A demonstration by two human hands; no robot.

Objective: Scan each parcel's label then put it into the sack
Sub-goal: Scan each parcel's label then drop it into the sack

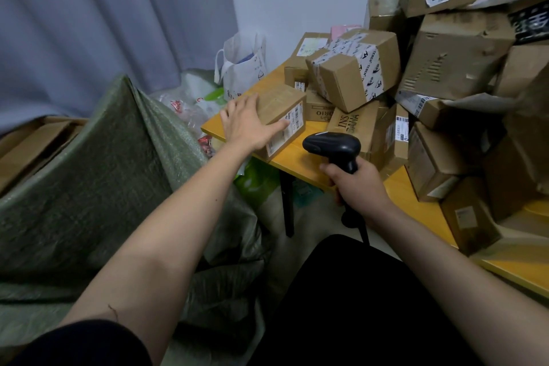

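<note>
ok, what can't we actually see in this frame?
Head view only:
- Label text on small box: too small, partly under left hand.
- Sack opening: hidden by its own folds.
- Scanner trigger: covered by right hand.
- Parcel pile: cut off by the right edge.

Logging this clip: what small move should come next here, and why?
Probably aim the scanner at the label. The left hand lies flat on the box, fingers partly over that label; the right hand grips the scanner just beside it.

brown labelled parcel (pixel 279 119) at table edge (upright), green sack (pixel 89 163) beside
</note>
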